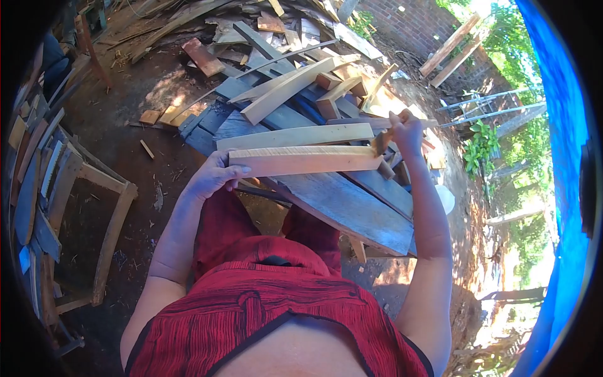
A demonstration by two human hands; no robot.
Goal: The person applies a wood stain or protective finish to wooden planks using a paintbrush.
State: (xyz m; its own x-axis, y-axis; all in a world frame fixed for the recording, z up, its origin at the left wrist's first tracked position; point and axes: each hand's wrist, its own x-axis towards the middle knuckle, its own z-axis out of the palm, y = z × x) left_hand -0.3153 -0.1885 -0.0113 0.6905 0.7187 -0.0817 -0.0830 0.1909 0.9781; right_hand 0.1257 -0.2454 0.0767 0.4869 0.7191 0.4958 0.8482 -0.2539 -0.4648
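Note:
A pale, slightly curved wooden piece (308,162) lies across the middle of the view, above a plank-topped bench (339,201). My left hand (217,173) grips its left end, thumb on the near face and fingers underneath. My right hand (406,131) is closed beyond the right end, around a small brown wooden thing (382,142) that meets or nearly meets the piece; its exact shape is unclear. Just behind lies another pale curved piece (295,136). Thicker light-coloured pieces (289,91) are stacked further back on the bench.
Wooden frames and boards (116,182) stand at the left. Scrap wood (204,56) covers the ground behind the bench. A brick wall (411,28) is at the back, and a blue sheet (559,94) hangs at the right.

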